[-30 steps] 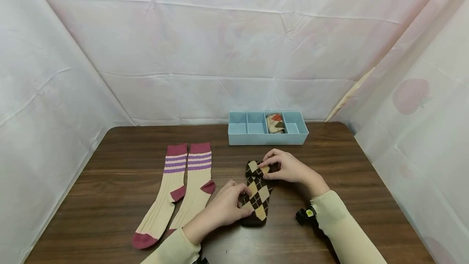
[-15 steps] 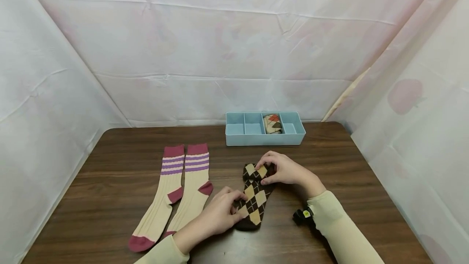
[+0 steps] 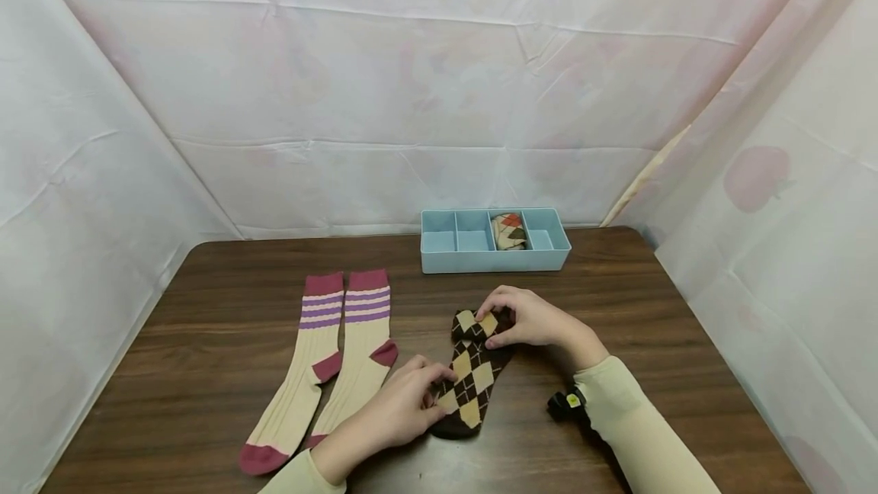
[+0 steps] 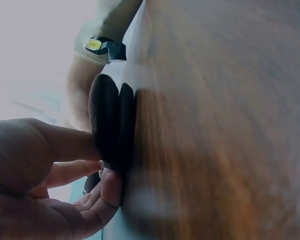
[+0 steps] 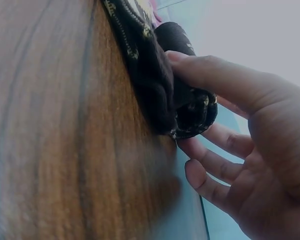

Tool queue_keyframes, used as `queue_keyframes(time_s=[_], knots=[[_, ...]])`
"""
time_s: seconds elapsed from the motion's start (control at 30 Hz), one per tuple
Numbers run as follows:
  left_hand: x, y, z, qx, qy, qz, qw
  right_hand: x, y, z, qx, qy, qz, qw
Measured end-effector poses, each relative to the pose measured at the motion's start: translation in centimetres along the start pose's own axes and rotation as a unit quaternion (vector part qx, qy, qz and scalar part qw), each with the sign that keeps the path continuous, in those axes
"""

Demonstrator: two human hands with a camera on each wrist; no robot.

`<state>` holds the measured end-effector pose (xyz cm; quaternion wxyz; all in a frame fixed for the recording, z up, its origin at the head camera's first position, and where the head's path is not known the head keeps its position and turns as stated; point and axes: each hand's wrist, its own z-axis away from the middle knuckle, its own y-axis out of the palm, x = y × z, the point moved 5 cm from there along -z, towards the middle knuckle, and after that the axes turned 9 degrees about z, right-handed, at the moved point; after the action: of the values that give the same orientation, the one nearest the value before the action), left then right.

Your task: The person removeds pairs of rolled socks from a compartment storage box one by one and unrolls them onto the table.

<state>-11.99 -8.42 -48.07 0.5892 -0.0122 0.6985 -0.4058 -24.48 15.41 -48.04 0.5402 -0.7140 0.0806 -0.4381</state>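
Observation:
A pair of dark brown argyle socks (image 3: 473,376) lies stacked on the table, its far end folded over into a thick roll (image 3: 465,324). My left hand (image 3: 405,405) pinches the left edge near the toe; in the left wrist view the dark layers (image 4: 111,122) sit between thumb and fingers. My right hand (image 3: 538,319) holds the rolled end from the right. The right wrist view shows that hand's thumb against the roll (image 5: 195,112) and the fingers around its far side. The fingertips are partly hidden in the head view.
Two cream socks (image 3: 295,380) with maroon toes and purple stripes lie flat at the left. Behind stands a light blue box (image 3: 494,261) with several compartments, one holding a folded argyle sock bundle (image 3: 509,232). White cloth (image 3: 343,82) hangs along the table's back and sides.
The toe end of the argyle socks has swung to the left and towards me, with my left hand moving along. My right hand stays at the rolled end. The head view has shifted slightly.

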Motion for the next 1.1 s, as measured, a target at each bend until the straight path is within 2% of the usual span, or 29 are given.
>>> queue_keyframes(time_s=[0.2,0.37,0.57,0.77,1.1], knots=[[0.03,-0.24,0.17,0.010,0.008,0.008,0.9999,0.10,-0.42,0.02,-0.023,-0.012,0.008,0.9996],[0.03,-0.27,0.20,0.012,0.012,0.011,0.9998,-0.20,-0.78,-0.10,-0.045,0.001,0.015,0.9989],[-0.06,-0.40,0.30,0.017,0.012,0.011,0.9997,-0.58,-0.90,-0.48,-0.098,0.024,0.010,0.9948],[-0.16,-0.35,0.40,0.019,0.010,0.005,0.9998,-0.41,-0.72,-0.89,-0.136,0.007,0.011,0.9907],[-0.27,-0.30,0.32,0.022,0.011,0.002,0.9997,-0.23,-0.50,-0.72,-0.139,-0.008,0.083,0.9868]])
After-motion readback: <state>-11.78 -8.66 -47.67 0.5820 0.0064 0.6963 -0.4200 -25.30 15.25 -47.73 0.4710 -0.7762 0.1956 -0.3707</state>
